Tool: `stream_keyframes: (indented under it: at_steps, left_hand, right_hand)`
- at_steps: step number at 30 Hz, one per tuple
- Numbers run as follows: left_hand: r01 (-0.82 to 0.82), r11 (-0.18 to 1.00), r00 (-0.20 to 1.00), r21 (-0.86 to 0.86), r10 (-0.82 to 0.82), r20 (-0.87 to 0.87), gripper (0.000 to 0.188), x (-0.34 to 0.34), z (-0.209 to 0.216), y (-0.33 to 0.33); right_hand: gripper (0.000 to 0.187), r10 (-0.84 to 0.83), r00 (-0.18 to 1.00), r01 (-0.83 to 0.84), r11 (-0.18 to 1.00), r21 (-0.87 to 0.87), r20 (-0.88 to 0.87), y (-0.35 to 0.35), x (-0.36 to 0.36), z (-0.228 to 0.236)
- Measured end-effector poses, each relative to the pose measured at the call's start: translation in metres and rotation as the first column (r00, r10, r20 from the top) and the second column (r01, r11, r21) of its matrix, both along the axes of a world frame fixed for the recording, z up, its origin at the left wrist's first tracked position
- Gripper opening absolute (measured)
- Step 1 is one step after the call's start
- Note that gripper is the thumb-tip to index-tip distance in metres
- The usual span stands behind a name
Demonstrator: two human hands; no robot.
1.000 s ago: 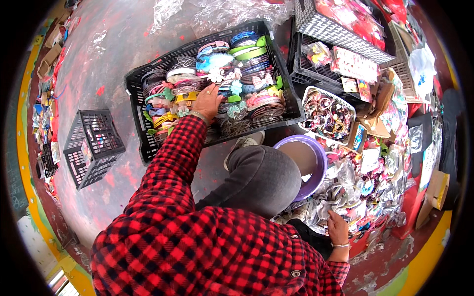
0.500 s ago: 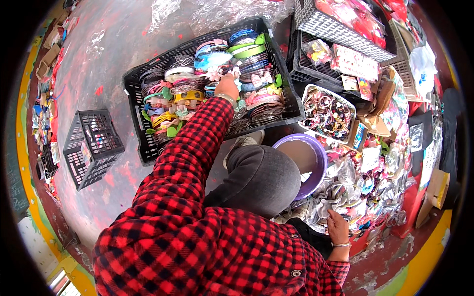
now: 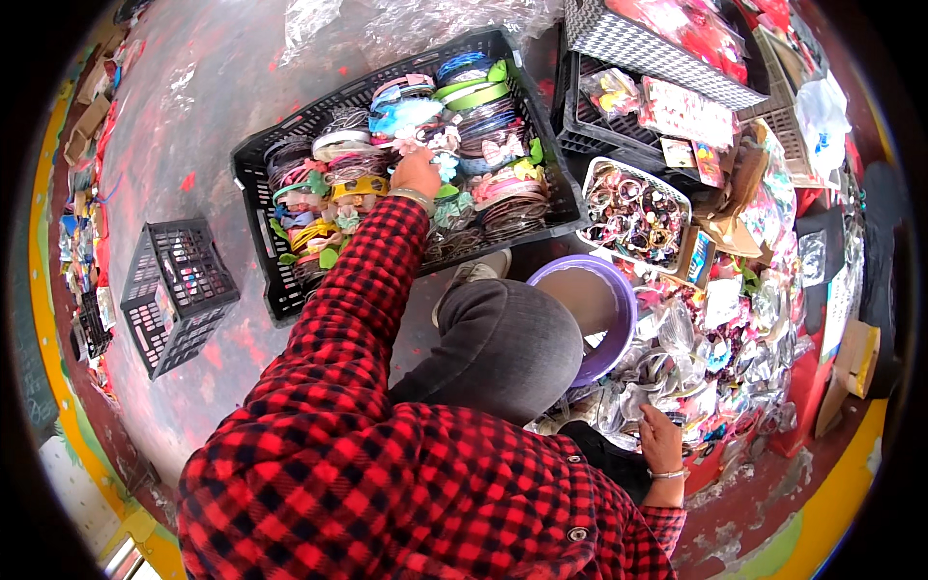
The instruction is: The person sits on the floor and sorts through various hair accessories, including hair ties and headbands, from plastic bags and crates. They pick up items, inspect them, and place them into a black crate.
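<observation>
My left hand (image 3: 418, 176), with a bracelet at the wrist, reaches into a black plastic crate (image 3: 253, 227) packed with rows of headbands. Its fingers are curled down among the headbands beside a pink flower one (image 3: 410, 143); what they grip is hidden. Close around it are a yellow headband (image 3: 360, 188), a fluffy blue one (image 3: 404, 115) and pale green bows (image 3: 456, 210). Down at the right, my right hand (image 3: 662, 443) rests beside my leg near a heap of packaged accessories (image 3: 677, 377). One digit stands out from its loosely bent fingers, with nothing seen in them.
A purple bucket (image 3: 626, 324) stands right of my knee. Behind it is a white basket of hair ties (image 3: 633, 213). Stacked crates (image 3: 667, 58) rise at the back right. A small black crate (image 3: 182, 290) stands on the left, and clear plastic sheeting (image 3: 435, 29) lies at the back.
My left hand has shifted left and slightly toward me over the headbands. The view has moved a little. My right hand stays where it was.
</observation>
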State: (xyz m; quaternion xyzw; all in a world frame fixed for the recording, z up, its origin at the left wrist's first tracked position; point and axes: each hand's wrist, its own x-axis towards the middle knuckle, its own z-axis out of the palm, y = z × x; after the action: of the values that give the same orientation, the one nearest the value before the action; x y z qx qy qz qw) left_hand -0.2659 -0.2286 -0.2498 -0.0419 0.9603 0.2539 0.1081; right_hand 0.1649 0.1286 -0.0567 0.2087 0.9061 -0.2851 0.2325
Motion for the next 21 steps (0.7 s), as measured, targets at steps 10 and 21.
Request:
stream_keyframes:
  at_steps: [10, 21]
  left_hand:
    - [-0.101, 0.994, 0.971, -0.050, 0.087, -0.223, 0.032, 0.007, -0.029, -0.031]
    - [-0.048, 0.999, 0.991, -0.026, 0.051, 0.124, 0.040, -0.014, -0.050, -0.056]
  right_hand:
    - [0.029, -0.017, 1.000, 0.017, 1.000, -0.012, -0.004, -0.003, -0.004, 0.002]
    - [0.029, -0.019, 1.000, 0.019, 1.000, -0.003, 0.024, -0.001, -0.002, 0.000]
